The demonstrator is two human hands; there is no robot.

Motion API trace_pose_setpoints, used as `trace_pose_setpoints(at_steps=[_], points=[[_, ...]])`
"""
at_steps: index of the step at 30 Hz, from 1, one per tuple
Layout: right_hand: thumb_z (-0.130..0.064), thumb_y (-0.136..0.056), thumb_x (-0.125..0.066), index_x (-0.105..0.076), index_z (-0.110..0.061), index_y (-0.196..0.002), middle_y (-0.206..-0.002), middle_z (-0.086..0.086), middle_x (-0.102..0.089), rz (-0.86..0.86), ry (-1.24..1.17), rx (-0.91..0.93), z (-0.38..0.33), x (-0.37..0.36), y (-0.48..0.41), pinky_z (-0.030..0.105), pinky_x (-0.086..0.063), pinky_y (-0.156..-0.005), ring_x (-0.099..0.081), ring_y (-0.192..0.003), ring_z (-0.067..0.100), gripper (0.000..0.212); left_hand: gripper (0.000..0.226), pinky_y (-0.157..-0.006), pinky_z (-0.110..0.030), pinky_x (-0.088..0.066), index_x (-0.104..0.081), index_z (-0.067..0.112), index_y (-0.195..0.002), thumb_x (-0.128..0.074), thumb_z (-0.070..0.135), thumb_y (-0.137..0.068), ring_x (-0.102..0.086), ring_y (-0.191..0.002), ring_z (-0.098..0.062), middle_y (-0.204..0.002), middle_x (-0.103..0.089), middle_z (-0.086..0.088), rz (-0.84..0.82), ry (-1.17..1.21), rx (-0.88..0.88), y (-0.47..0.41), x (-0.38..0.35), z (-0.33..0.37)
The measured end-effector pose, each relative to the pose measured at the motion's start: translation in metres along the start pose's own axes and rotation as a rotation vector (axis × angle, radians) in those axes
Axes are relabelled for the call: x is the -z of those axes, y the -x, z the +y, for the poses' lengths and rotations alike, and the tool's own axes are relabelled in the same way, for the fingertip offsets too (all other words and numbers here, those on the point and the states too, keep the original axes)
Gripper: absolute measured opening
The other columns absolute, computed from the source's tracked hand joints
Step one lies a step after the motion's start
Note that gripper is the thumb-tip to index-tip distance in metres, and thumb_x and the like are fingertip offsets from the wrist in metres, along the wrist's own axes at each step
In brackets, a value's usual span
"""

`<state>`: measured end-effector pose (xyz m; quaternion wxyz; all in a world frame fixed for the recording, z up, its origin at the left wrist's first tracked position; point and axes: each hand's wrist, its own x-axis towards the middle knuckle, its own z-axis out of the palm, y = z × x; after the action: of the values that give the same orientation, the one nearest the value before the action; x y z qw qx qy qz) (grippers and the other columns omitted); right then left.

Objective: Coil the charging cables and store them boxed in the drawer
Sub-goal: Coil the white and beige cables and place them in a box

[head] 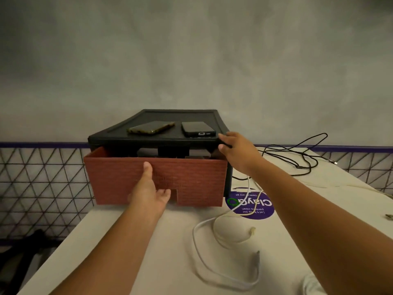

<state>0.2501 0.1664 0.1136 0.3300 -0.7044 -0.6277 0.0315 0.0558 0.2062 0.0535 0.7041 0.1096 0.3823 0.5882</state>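
Note:
A red-brown drawer [191, 177] stands partly pulled out of a black drawer unit [153, 138] on the white table. My left hand [148, 188] grips the drawer's front at the bottom notch, thumb up on the face and fingers curled under. At the unit's front right top corner, my right hand [236, 150] rests with thumb on top and fingers on the side. Loose white cables [214, 224] lie uncoiled on the table to the right. A black cable [297, 154] sprawls at the far right. No box is visible.
Two phones [152, 127] [197, 128] lie on top of the unit. A purple round sticker [251, 206] is on the table [136, 252] beside the drawer. A wire mesh fence [42, 177] runs behind the table; the table's left edge drops off.

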Motion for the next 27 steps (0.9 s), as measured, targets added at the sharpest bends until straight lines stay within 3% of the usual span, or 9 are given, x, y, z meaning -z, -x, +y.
trace_pose_setpoints(at_steps=[4,8,17,21,23,25,27], points=[[-0.026,-0.1,-0.038,-0.034,-0.018,-0.144,-0.153,0.003,-0.026,-0.007,0.033,0.005,0.001,-0.001,-0.003,0.034,-0.029,-0.108,-0.031,-0.136,0.025,0.045,0.078,-0.095,-0.049,-0.045,-0.032,0.015,-0.137,-0.071,0.041,-0.075,-0.055,-0.115,-0.031,-0.135,-0.046,-0.014,0.015,0.037,-0.035,0.007,0.011,-0.002],[-0.028,-0.1,-0.038,-0.033,-0.018,-0.144,-0.155,0.003,-0.022,-0.028,0.027,-0.01,0.001,-0.002,-0.005,0.035,-0.024,-0.111,-0.025,-0.14,0.025,0.046,0.078,-0.1,-0.049,-0.041,-0.028,0.015,-0.14,-0.069,0.039,-0.078,-0.045,-0.127,-0.033,-0.144,-0.037,-0.018,0.013,0.018,-0.042,0.035,0.029,-0.002],[-0.024,-0.102,-0.033,-0.027,-0.01,-0.146,-0.156,0.01,-0.017,-0.088,0.055,-0.036,-0.012,0.005,0.002,0.033,-0.015,-0.113,-0.017,-0.143,0.026,0.047,0.063,-0.101,-0.05,-0.04,-0.038,0.015,-0.132,-0.064,0.039,-0.079,-0.048,-0.124,-0.031,-0.129,-0.051,-0.011,0.013,-0.003,-0.049,0.12,0.079,0.004],[-0.025,-0.1,-0.037,-0.021,-0.012,-0.148,-0.156,0.009,-0.013,-0.1,0.002,-0.059,-0.011,0.0,0.008,0.037,-0.019,-0.113,-0.019,-0.141,0.031,0.052,0.048,-0.077,-0.042,-0.049,-0.05,0.013,-0.113,-0.064,0.039,-0.075,-0.059,-0.1,-0.027,-0.116,-0.059,-0.012,-0.018,-0.009,-0.032,0.15,0.102,0.004],[-0.024,-0.1,-0.038,-0.018,-0.012,-0.149,-0.156,0.008,-0.008,-0.114,-0.06,-0.088,-0.012,-0.002,0.013,0.038,-0.019,-0.113,-0.018,-0.141,0.031,0.054,0.041,-0.072,-0.04,-0.049,-0.052,0.014,-0.109,-0.065,0.036,-0.077,-0.06,-0.099,-0.026,-0.112,-0.06,-0.011,-0.002,-0.016,-0.043,0.16,0.115,0.005],[-0.024,-0.099,-0.041,-0.017,-0.013,-0.149,-0.156,0.007,-0.009,-0.114,-0.132,-0.117,-0.012,-0.001,0.019,0.037,-0.021,-0.112,-0.02,-0.14,0.032,0.056,0.058,-0.079,-0.041,-0.048,-0.047,0.016,-0.122,-0.069,0.035,-0.072,-0.056,-0.107,-0.024,-0.113,-0.055,-0.005,0.041,-0.085,-0.106,0.166,0.126,0.01],[-0.025,-0.098,-0.044,-0.017,-0.015,-0.149,-0.154,0.008,-0.016,-0.11,-0.203,-0.146,-0.013,0.003,0.026,0.038,-0.024,-0.11,-0.026,-0.138,0.032,0.059,0.068,-0.077,-0.036,-0.047,-0.042,0.018,-0.126,-0.073,0.034,-0.068,-0.056,-0.102,-0.021,-0.113,-0.055,-0.003,0.14,-0.233,-0.266,0.169,0.134,0.022]])
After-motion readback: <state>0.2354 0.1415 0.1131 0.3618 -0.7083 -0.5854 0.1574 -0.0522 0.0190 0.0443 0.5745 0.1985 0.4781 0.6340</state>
